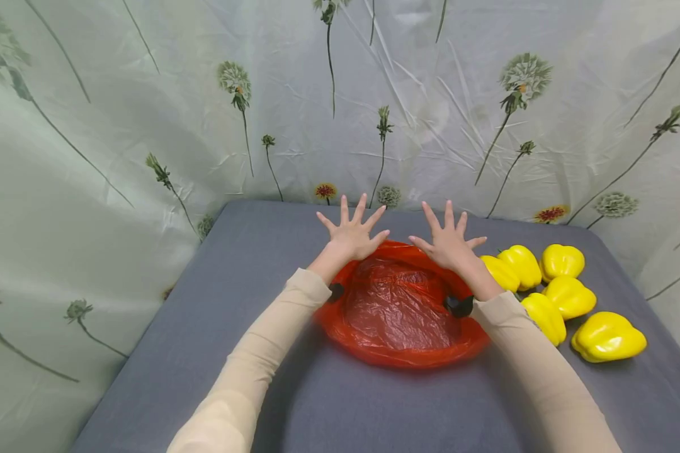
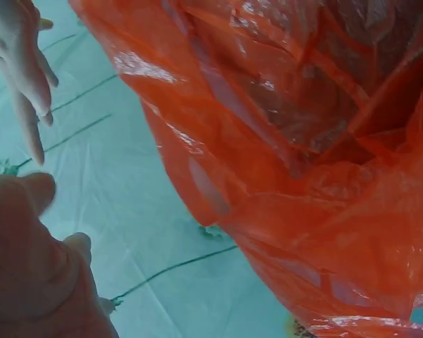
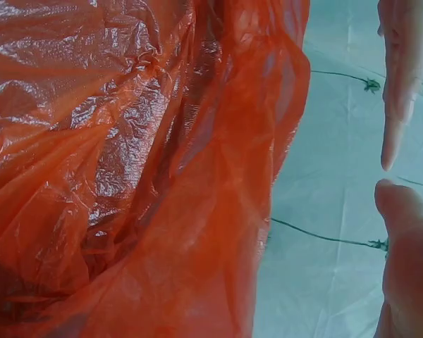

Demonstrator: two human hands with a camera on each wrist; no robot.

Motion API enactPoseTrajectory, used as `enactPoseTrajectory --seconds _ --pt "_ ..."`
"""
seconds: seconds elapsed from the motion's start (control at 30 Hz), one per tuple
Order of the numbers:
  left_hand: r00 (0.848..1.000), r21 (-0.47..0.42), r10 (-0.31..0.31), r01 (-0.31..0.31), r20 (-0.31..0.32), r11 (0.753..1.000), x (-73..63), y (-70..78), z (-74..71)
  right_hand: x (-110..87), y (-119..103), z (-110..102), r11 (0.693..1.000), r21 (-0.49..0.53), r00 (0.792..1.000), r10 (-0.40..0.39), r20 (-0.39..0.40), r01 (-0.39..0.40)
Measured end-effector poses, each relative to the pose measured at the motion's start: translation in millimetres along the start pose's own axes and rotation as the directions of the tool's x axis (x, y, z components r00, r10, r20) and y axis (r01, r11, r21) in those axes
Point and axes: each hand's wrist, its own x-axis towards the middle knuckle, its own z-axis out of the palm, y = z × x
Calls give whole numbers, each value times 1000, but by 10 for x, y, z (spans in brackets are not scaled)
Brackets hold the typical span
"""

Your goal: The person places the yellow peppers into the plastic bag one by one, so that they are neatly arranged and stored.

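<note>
An opened red plastic bag [image 1: 402, 308] sits in the middle of the grey table, its mouth spread wide toward the head camera. Over its far left rim my left hand [image 1: 352, 234] is held with fingers straight and splayed. My right hand [image 1: 450, 242] is spread the same way above the far right rim. Neither hand holds anything. In the left wrist view the bag's crumpled film [image 2: 282, 162] fills the right side, beside the left hand [image 2: 28, 260]. The right wrist view has the bag [image 3: 141, 169] on the left and the right hand [image 3: 416, 260] at the right edge.
Several yellow bell peppers [image 1: 569, 297] lie in a group to the right of the bag, close to my right forearm. The grey tabletop [image 1: 249, 270] meets a pale curtain [image 1: 294, 100] printed with dandelions behind and at both sides.
</note>
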Motion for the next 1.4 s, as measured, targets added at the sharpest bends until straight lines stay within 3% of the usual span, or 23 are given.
enactPoseTrajectory --seconds 0.13,0.23,0.43,0.67,0.8,0.97,1.2,1.4 --pt "1000 -1 16 -16 15 1000 -37 10 -22 -51 11 -26 1000 -2 999 -30 -38 30" --pt "999 -51 49 -48 13 998 -78 7 -39 -103 20 -48 998 -9 996 -61 -71 60" --pt "995 -202 94 -101 -45 974 -226 -46 -69 -206 49 -65 995 4 991 -98 -93 99" --pt "989 -284 115 -137 -94 949 -451 -206 -76 -371 147 -88 982 1 967 -185 -173 188" --pt "988 -371 118 -149 -104 917 -551 -351 -20 -487 218 -113 977 7 954 -207 -219 214" --pt "986 -463 134 -163 -95 871 -646 -547 148 -641 323 -138 978 15 950 -197 -244 207" --pt "973 -588 184 -231 -139 775 -825 -764 365 -867 444 -184 983 56 948 -154 -278 176" --pt "975 -636 176 -221 -134 739 -990 -855 468 -1049 536 -227 983 68 943 -144 -300 172"
